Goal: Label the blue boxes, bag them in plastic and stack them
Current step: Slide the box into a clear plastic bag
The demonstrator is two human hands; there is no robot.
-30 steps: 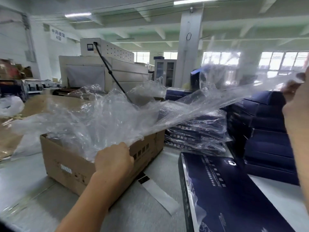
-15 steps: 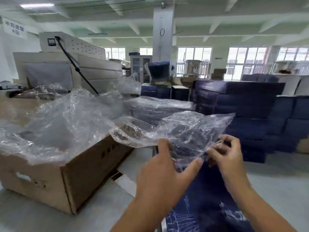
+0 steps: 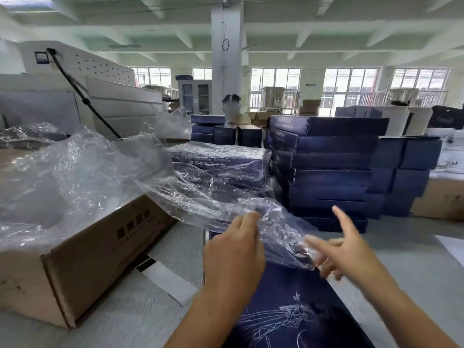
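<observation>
Seemingly partway through, as the head camera is showing it: a blue box [image 3: 288,310] is lying unbagged on the grey table [image 3: 140,310] right before the person. A stack of bagged boxes [image 3: 221,159] is sitting beyond it, beside a taller stack of bare boxes [image 3: 326,159]. The left hand [image 3: 233,252] is gripping a loose plastic bag [image 3: 226,204] with curled fingers, above the box's far end. The right hand [image 3: 344,254] is reaching with fingers straight and spread at the bag's edge; blur is hiding whether they touch.
</observation>
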